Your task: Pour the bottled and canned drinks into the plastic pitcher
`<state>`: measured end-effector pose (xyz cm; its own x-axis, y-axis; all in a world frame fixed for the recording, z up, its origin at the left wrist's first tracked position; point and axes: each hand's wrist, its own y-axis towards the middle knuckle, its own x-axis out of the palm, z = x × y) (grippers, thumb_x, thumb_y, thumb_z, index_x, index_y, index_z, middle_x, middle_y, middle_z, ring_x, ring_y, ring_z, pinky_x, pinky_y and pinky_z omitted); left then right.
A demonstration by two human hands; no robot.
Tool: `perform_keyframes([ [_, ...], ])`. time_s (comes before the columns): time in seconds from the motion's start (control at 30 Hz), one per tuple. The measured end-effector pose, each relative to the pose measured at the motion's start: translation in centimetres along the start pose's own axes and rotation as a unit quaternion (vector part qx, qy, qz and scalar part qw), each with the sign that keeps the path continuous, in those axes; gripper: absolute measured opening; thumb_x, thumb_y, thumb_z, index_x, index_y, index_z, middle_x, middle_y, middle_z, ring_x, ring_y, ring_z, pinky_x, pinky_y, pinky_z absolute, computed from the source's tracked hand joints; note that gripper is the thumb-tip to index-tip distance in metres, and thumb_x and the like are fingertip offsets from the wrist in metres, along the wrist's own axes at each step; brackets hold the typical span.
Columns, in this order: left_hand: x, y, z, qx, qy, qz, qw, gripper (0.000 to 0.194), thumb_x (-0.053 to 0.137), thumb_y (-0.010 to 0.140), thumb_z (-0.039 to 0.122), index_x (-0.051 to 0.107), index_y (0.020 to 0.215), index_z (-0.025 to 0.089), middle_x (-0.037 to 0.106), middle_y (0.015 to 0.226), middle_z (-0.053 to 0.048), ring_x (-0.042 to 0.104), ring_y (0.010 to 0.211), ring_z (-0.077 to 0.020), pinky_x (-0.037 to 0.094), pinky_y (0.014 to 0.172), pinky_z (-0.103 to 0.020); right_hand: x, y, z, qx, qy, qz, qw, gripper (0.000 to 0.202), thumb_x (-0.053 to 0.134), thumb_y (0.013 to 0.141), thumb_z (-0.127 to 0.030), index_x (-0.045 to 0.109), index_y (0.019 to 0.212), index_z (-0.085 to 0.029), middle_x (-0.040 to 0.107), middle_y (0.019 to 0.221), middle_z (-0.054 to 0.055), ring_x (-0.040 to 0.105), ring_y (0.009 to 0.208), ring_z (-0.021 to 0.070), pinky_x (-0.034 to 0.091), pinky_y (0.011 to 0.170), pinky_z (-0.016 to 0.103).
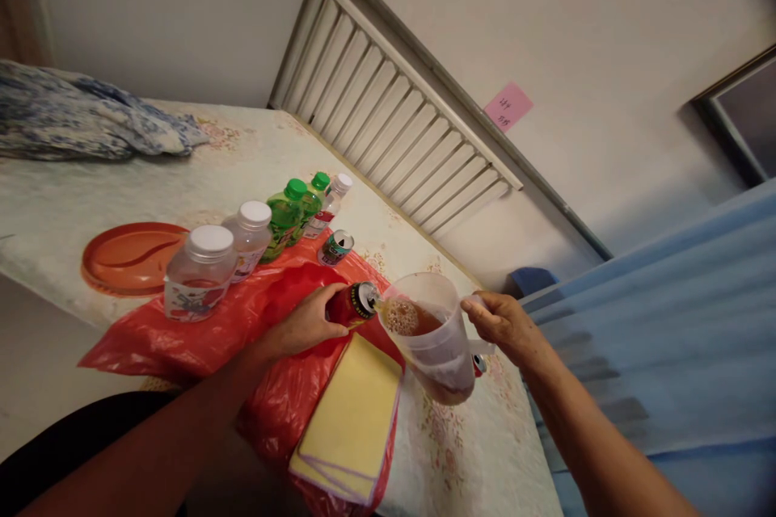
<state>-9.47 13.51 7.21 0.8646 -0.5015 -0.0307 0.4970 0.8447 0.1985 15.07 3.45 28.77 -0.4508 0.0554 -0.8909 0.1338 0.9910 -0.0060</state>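
Observation:
In my left hand is a dark red and black drink can, gripped around its body, its silver top facing the pitcher. My right hand grips the handle of a clear plastic pitcher. Brown, foamy liquid fills part of the pitcher, whose rim leans toward the can. Yellowish liquid shows between the can's top and the pitcher's lip; which way it flows I cannot tell. Under the can lie a red scalloped basin and a red plastic bag. Folded yellow cloths rest near my left hand.
Behind the basin stand an opened green-and-black can, green-capped bottles and white-capped clear bottles. An orange lid lies at left. Another can is partly hidden behind the pitcher. A radiator and blue curtain border the table.

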Motion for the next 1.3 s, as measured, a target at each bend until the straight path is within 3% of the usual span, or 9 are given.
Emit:
perform_keyframes([
  [1.3,0.02,-0.07,0.09,-0.006,0.006,-0.002,1.000,0.062,0.067,0.062,0.017,0.055,0.123,0.020,0.066,0.125,-0.006,0.060,0.118,-0.0278,0.051,0.096,-0.034,-0.06,0.24,0.18,-0.005,-0.008,-0.027,1.000,0.047,0.054,0.082,-0.060,0.043,0.058,-0.021,0.036,0.051,-0.006,0.030,0.049,0.0087,0.025,0.044,0.022],
])
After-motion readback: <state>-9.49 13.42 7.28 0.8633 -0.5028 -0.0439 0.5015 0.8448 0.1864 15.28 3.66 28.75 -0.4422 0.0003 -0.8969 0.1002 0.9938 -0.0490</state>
